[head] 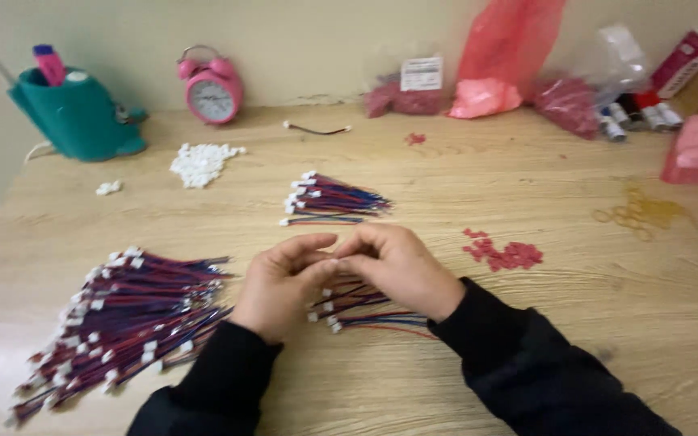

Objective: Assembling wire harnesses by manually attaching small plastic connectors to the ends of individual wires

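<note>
Left hand and right hand meet, fingers pinched on something small, unclear what; loose wire leads beneath; tabletop.

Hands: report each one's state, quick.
Left hand: fingers pinched together at right hand's fingertips; what it grips is hidden.
Right hand: the same, above small wire bundle.

Item between pinched fingertips hidden

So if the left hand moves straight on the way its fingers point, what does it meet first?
The left hand points right, and its fingertips already meet the right hand, so that comes first. A few red and blue wire leads lie just beneath them.
</note>
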